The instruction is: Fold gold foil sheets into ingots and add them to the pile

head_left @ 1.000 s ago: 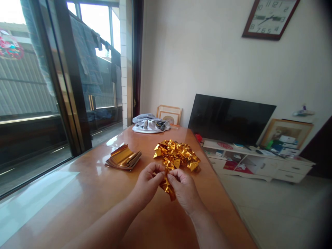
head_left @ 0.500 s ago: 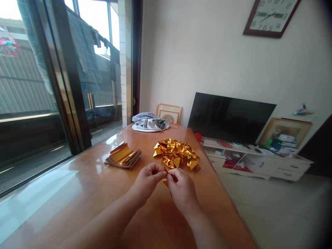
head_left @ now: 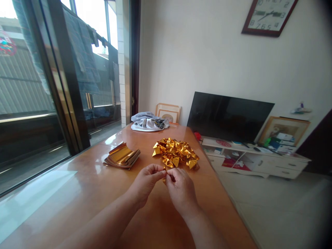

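Observation:
Between my two hands is a small piece of gold foil paper (head_left: 164, 180), mostly hidden by the fingers. My left hand (head_left: 149, 180) pinches it from the left with thumb and forefinger. From the other side my right hand (head_left: 179, 185) pinches it too, the fingertips of both hands nearly touching. Just beyond the hands lies a heap of folded gold foil pieces (head_left: 176, 152). A stack of flat gold foil sheets (head_left: 121, 156), curled at the edges, rests on the table to the left of the hands.
The glossy wooden table (head_left: 103, 193) has its right edge beside my right forearm. Grey and white cloth (head_left: 149, 122) lies at its far end. Past the table stand a television (head_left: 229, 117) and a white cabinet (head_left: 275, 164). A glass door (head_left: 28, 103) is on the left.
The gold foil between my fingers has turned slightly and shows less below the right fingertips. Both hands keep their pinch in almost the same place. The view has shifted a little.

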Motion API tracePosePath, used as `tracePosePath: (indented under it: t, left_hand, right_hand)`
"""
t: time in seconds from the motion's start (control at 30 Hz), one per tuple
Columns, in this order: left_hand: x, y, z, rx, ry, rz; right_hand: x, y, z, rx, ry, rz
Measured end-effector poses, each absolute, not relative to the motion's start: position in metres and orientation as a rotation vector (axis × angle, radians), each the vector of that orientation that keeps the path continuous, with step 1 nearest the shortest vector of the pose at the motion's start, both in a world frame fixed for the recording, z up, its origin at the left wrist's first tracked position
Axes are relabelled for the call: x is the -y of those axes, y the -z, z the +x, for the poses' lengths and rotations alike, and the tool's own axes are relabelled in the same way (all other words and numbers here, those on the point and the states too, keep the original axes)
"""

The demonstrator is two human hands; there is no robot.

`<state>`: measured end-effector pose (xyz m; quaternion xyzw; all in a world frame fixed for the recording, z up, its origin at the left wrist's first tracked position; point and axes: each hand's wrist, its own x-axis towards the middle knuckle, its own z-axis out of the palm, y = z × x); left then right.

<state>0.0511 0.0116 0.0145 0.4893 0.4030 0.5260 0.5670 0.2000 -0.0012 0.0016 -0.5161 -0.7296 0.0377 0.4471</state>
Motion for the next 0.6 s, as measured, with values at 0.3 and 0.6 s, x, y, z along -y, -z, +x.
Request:
tracePosePath:
  t: [0.3, 0.6]
  left_hand:
    - [-0.0098, -0.0157, 0.0518, -0.954, -1.196, 1.231]
    - [-0.0096, -0.0166, 0.0527, -0.99, -1.182, 1.174]
  right_hand:
    - [0.0008, -0.0004, 0.2005, 1.81, -0.086, -1.295]
    - [0.0008, 0.0008, 0.2007, 1.81, -0.118, -1.301]
